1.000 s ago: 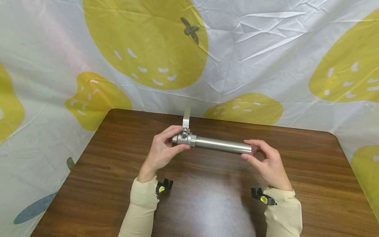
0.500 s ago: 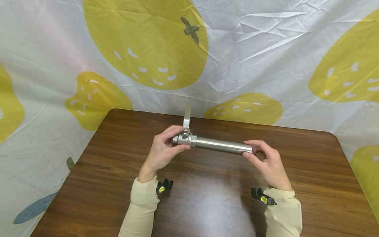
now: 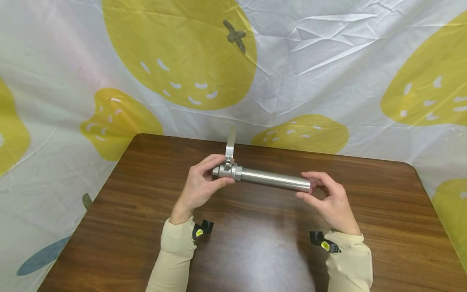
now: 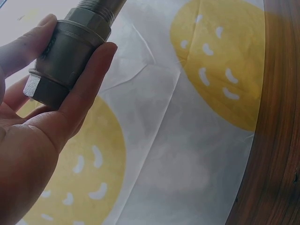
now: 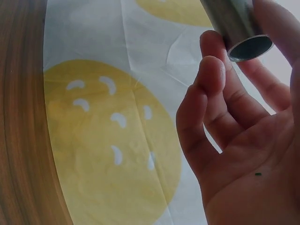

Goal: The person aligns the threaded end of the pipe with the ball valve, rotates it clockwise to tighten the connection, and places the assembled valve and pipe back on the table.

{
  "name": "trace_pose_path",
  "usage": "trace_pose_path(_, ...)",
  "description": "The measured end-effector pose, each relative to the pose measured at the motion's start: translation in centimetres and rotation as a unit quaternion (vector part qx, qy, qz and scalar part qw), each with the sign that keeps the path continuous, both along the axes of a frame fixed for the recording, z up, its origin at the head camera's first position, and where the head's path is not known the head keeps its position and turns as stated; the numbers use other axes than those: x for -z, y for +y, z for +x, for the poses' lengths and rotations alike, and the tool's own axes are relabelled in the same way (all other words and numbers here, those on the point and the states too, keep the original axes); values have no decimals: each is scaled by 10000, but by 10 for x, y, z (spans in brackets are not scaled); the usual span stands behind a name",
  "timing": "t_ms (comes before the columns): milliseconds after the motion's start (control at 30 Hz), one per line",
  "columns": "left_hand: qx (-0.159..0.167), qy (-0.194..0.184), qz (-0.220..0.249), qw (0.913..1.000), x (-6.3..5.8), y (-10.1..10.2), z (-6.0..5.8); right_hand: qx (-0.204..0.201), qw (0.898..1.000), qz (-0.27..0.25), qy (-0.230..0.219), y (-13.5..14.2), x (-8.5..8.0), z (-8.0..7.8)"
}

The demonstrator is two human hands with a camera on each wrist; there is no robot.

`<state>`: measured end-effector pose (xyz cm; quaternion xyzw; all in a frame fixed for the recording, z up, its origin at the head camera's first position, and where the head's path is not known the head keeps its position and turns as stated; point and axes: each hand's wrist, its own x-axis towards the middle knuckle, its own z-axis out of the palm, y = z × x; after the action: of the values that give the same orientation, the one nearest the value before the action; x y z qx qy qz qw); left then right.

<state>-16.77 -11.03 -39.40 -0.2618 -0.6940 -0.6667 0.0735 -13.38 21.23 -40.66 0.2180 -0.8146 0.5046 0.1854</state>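
My left hand [image 3: 198, 184] grips a steel ball valve [image 3: 227, 172] by its body, the thumb in front and the fingers behind. The valve's flat lever handle [image 3: 230, 142] points away from me, across the line of the pipe. A smooth metal pipe [image 3: 273, 179] joins the valve's right side; some thread [image 4: 96, 8] shows at that joint in the left wrist view. Around the pipe's far right end, the thumb and fingers of my right hand [image 3: 330, 198] are curled. The pipe's hollow end [image 5: 251, 48] faces the palm in the right wrist view.
Valve and pipe are held above a dark brown wooden table [image 3: 255, 243]. Behind it hangs a white cloth [image 3: 310, 81] printed with large yellow fruit. Each forearm carries a small black wrist strap with a camera [image 3: 324, 243].
My right thumb has shifted along the lower side of the pipe's end, slightly left and down. The left hand and the valve stay almost where they were.
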Motion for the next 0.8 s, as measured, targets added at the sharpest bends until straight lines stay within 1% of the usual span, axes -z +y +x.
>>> trace_pose_path(300, -4, 25, -4, 10000, -1, 0, 0, -41, 9999, -116, -114, 1, 0, -1)
trace_pose_path(533, -10, 14, 8, 10000, -1, 0, 0, -125, 9997, -108, 172, 2, 1, -2)
trace_pose_path(667, -5, 41, 20, 10000, -1, 0, 0, -126, 9998, -162, 37, 2, 1, -2)
trace_pose_path(800, 3, 58, 17, 10000, -1, 1, 0, -117, 9998, -141, -8, 1, 1, -2)
